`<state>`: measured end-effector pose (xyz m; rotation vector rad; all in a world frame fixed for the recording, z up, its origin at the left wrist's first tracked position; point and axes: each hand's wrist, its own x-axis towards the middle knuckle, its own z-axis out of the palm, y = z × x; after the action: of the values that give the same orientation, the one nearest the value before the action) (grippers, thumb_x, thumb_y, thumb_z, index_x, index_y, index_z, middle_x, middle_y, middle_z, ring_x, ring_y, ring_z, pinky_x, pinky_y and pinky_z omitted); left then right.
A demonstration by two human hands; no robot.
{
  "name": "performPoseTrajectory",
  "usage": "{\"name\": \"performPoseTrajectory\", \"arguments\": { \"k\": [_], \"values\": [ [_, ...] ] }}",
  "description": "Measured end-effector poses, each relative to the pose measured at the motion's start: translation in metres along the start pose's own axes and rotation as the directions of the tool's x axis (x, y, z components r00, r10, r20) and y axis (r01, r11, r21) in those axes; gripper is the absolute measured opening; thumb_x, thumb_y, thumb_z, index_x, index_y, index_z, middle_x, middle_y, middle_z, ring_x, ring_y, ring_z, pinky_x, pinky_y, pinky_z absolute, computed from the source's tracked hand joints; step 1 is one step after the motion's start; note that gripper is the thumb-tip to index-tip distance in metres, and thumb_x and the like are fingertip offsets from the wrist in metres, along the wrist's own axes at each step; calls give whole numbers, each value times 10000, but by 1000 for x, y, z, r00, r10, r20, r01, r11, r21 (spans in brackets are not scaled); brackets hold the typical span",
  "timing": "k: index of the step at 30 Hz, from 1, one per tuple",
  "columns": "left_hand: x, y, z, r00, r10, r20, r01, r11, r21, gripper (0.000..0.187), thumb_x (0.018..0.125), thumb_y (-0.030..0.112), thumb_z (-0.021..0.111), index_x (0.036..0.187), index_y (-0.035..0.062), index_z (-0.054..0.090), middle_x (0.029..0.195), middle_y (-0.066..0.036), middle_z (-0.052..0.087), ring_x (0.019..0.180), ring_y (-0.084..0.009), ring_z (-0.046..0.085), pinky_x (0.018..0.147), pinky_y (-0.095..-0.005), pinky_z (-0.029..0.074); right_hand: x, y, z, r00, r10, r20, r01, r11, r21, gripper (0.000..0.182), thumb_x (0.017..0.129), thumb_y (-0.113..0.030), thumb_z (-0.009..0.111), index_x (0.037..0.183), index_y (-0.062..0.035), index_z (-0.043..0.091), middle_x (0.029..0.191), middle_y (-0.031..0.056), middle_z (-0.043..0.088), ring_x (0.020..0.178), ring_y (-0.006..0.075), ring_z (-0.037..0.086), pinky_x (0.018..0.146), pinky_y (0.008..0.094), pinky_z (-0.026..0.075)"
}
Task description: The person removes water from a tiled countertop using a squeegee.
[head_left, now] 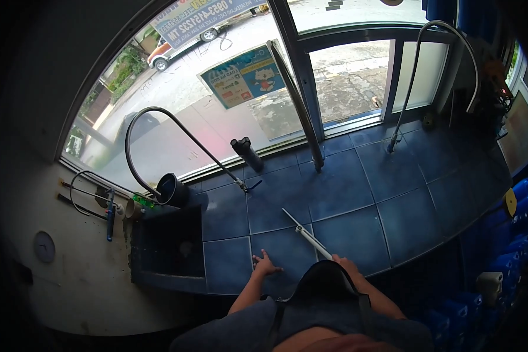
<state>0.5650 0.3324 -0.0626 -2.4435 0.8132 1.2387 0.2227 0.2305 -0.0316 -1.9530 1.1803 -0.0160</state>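
My left hand [266, 265] hovers over or rests on the blue tiled counter [226, 258], its fingers spread and nothing in them. To its right, my right hand [345, 265] is closed around the lower end of a white stick-like tool [315, 242]. The tool has a pale joint near its middle and a thin rod or blade pointing up and left over the tiles. Part of my right hand is hidden behind a black curved piece worn at my chest.
A dark sink [167, 246] lies at the left, beside a black pot [172, 190]. Curved metal faucets [393, 144] rise from the counter. A dark cylinder [249, 157] and a metal pole [299, 105] stand by the window. Blue containers [507, 258] line the lower right.
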Motion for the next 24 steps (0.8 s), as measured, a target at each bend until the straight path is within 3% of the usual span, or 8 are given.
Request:
{"name": "performPoseTrajectory", "arguments": {
  "k": [3, 6, 9, 11, 14, 18, 20, 24],
  "values": [
    [1, -10, 1, 997, 70, -13, -70, 997, 16, 1442, 605, 628, 817, 1496, 100, -187, 1475, -419, -138, 1351, -585, 208, 1103, -531, 292, 3, 2, -18, 995, -94, -27, 92, 993, -70, 331, 960, -415, 487, 992, -86, 506, 775, 213, 654, 745, 454, 627, 653, 560, 485],
    [-3, -11, 8, 996, 93, -17, -93, 996, -4, 1407, 616, 628, 807, 1509, 129, -160, 1490, -392, -150, 1361, -580, 188, 1084, -568, 305, 15, 27, -52, 952, 76, -296, -69, 997, 36, 330, 948, -399, 517, 957, -68, 528, 729, 203, 646, 733, 453, 622, 634, 553, 475],
    [-11, -3, 6, 996, 84, 0, -84, 996, 43, 1427, 612, 654, 794, 1500, 91, -171, 1467, -419, -167, 1382, -575, 105, 1114, -553, 254, 35, 74, -88, 846, 212, -488, -191, 977, 93, 353, 957, -403, 512, 925, -54, 555, 726, 210, 643, 724, 460, 615, 622, 549, 467],
    [-7, 1, 4, 997, 73, 20, -74, 995, 66, 1458, 605, 670, 790, 1483, 54, -198, 1442, -437, -201, 1389, -575, 6, 1136, -556, 184, 50, 101, -111, 797, 318, -513, -317, 944, 93, 414, 976, -452, 447, 956, -48, 538, 824, 251, 656, 791, 482, 619, 689, 566, 482],
    [-8, 10, 3, 997, 4, 73, -9, 997, 75, 1488, 593, 670, 798, 1467, 37, -227, 1422, -447, -233, 1385, -570, -79, 1144, -567, 123, 77, 135, -119, 731, 373, -571, -370, 920, 128, 424, 987, -444, 422, 980, -34, 526, 867, 276, 651, 810, 500, 612, 708, 568, 482],
    [8, 6, 11, 1000, 7, 16, -9, 987, 162, 1532, 552, 704, 798, 1460, 29, -234, 1416, -461, -218, 1361, -615, -4, 1128, -579, 181, 92, 118, -97, 731, 391, -559, -378, 914, 145, 440, 998, -435, 395, 1003, -11, 510, 865, 284, 648, 828, 505, 611, 726, 572, 484],
    [2, 7, 6, 996, 1, 89, -5, 999, 47, 1508, 578, 662, 812, 1462, 44, -243, 1418, -444, -247, 1384, -572, -81, 1141, -580, 117, 88, 106, -73, 784, 330, -526, -359, 932, 49, 447, 1005, -433, 367, 1017, -3, 488, 870, 296, 645, 845, 511, 612, 740, 572, 490],
    [7, 3, 16, 999, 21, 24, -23, 996, 89, 1508, 576, 657, 817, 1464, 50, -240, 1429, -431, -248, 1381, -585, -49, 1143, -574, 129, 54, 59, -31, 896, 311, -317, -340, 940, -38, 434, 1006, -432, 354, 1014, -7, 445, 874, 303, 642, 843, 507, 618, 744, 575, 496]
  ]
}}
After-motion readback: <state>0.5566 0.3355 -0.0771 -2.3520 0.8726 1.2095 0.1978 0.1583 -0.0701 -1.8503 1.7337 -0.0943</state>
